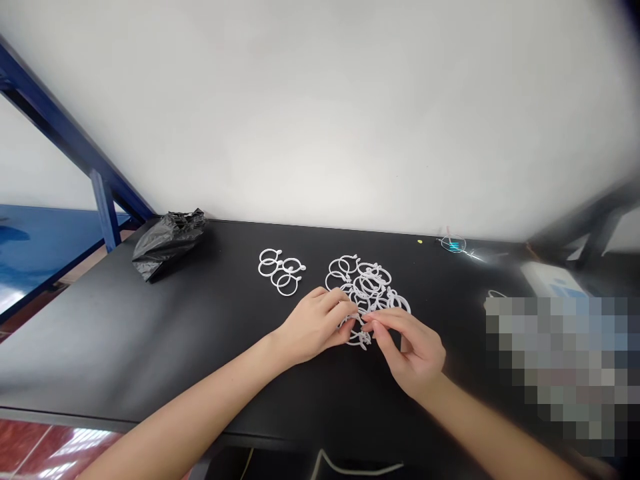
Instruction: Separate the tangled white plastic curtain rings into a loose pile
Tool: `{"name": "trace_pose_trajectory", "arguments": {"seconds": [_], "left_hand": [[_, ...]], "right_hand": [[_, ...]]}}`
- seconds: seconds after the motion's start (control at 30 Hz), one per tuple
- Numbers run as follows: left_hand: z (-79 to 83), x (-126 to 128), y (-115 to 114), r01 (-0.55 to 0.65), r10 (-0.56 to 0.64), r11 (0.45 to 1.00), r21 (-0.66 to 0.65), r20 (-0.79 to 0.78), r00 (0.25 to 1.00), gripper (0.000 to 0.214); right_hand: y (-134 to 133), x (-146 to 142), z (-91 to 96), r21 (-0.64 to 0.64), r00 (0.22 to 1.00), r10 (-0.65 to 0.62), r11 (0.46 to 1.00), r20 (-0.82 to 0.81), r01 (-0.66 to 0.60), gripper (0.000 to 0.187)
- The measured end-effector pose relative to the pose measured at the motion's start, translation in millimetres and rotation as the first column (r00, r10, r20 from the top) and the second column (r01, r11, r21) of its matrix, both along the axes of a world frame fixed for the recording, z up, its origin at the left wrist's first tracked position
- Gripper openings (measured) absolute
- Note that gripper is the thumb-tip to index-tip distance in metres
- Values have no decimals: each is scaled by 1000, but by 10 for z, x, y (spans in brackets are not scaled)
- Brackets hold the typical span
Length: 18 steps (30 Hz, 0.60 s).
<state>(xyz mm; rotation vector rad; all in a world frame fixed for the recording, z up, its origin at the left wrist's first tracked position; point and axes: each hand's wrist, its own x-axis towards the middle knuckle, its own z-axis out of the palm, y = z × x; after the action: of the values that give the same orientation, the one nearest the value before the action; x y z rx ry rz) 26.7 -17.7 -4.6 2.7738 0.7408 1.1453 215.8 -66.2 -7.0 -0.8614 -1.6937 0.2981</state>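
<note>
My left hand (320, 323) is closed, thumb and fingers pinching a white curtain ring (354, 317) over the front of a loose pile. Just to its right, my right hand (413, 347) is closed in a pinch at the same ring's edge; the fingertips hide the exact point of contact. Beneath and behind both hands lies the pile of white curtain rings (367, 283), overlapping one another, with small eyelets on them. Farther left, a smaller group of white curtain rings (287, 285) lies flat on the black table (200, 353).
A crumpled black plastic bag (173, 240) sits at the back left. Toward the back right are a clear plastic piece with blue print (453, 245) and a tiny yellow bit (420, 241). A white-and-blue package (553, 283) is partly pixelated at right. A white wall (320, 133) borders the table's back.
</note>
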Motion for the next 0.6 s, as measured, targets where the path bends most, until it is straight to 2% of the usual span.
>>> {"name": "trace_pose_trajectory", "arguments": {"seconds": [0.13,0.23,0.27,0.37,0.47,0.6], "left_hand": [[6,-70,74,-139,137,990,26,83,987,5],[7,-215,184,-264,266,964,-25,97,959,7],[6,-280,227,-330,335,942,-63,112,936,8],[-4,-477,355,-540,563,818,-198,80,823,15],[-21,-599,446,-582,580,748,-319,-114,807,19],[-39,-625,488,-601,528,704,-379,-287,799,24]], "right_hand": [[0,0,17,14,1000,-12,1000,9,12,28],[0,-8,27,34,1000,-29,999,-1,29,26],[1,-10,26,36,999,-33,999,-10,33,25],[9,-10,16,37,997,-52,998,-49,54,24],[17,-3,-1,24,994,-67,997,-83,69,22],[11,9,-18,7,995,-37,999,-93,38,21]]}}
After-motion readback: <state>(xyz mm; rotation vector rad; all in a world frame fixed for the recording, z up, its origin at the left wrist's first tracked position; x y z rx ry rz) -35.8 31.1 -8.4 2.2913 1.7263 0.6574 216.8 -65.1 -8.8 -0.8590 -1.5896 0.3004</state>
